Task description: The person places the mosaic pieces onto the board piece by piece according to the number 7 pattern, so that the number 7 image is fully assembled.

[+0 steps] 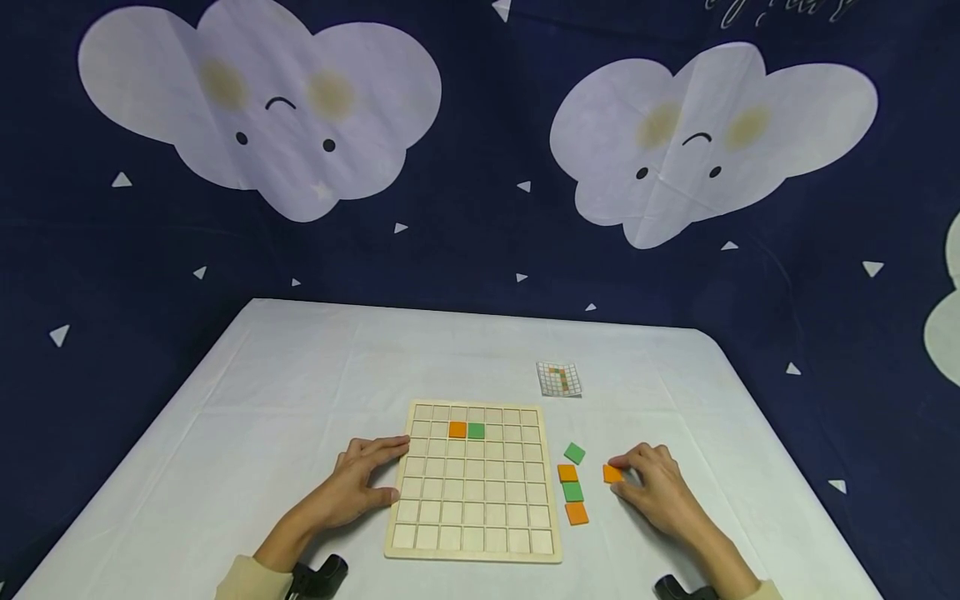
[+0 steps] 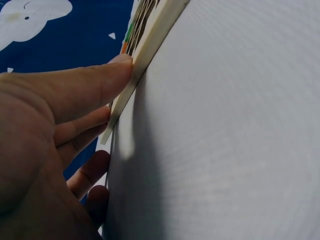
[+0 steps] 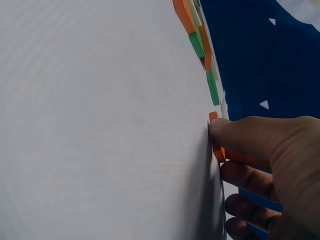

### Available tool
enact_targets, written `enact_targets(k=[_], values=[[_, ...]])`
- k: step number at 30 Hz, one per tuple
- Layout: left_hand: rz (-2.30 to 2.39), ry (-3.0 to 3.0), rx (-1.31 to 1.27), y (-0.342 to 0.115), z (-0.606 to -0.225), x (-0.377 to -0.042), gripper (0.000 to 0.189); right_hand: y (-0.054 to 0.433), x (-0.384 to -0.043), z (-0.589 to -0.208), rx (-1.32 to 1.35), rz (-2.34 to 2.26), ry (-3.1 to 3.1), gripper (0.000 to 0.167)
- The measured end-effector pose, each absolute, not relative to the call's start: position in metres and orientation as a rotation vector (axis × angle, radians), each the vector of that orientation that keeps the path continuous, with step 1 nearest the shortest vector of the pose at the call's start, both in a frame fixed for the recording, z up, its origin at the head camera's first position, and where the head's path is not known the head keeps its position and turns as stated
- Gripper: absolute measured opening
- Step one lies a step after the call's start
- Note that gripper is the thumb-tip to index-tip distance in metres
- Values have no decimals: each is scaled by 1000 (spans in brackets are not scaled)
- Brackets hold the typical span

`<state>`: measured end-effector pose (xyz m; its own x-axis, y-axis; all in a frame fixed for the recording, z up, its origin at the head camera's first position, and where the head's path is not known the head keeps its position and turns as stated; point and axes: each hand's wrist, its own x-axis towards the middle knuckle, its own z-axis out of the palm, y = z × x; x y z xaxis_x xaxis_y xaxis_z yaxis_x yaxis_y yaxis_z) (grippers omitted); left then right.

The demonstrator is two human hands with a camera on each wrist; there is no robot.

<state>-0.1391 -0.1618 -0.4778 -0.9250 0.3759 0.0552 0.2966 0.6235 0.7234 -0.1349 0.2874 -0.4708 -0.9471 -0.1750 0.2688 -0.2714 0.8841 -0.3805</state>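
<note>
A light wooden grid board lies on the table, with an orange tile and a green tile side by side in its second row from the far edge. My left hand touches the board's left edge with thumb and fingertips, fingers fairly straight. Right of the board, my right hand pinches an orange square tile between thumb and index finger. That tile appears edge-on at the table surface in the right wrist view. Between board and right hand lie loose tiles, including a tilted green one.
A small printed pattern card lies beyond the board's far right corner. The loose tiles form a short column, with an orange one nearest me. A white cloth covers the table; a dark cloud-print curtain hangs behind.
</note>
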Motion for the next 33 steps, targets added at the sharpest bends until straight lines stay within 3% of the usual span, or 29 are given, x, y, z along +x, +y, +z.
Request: enact_targets(k=[33], values=[[1181,2753,621,-163,-477,-138,63,271,-135,-461,377,650,-2772,25]])
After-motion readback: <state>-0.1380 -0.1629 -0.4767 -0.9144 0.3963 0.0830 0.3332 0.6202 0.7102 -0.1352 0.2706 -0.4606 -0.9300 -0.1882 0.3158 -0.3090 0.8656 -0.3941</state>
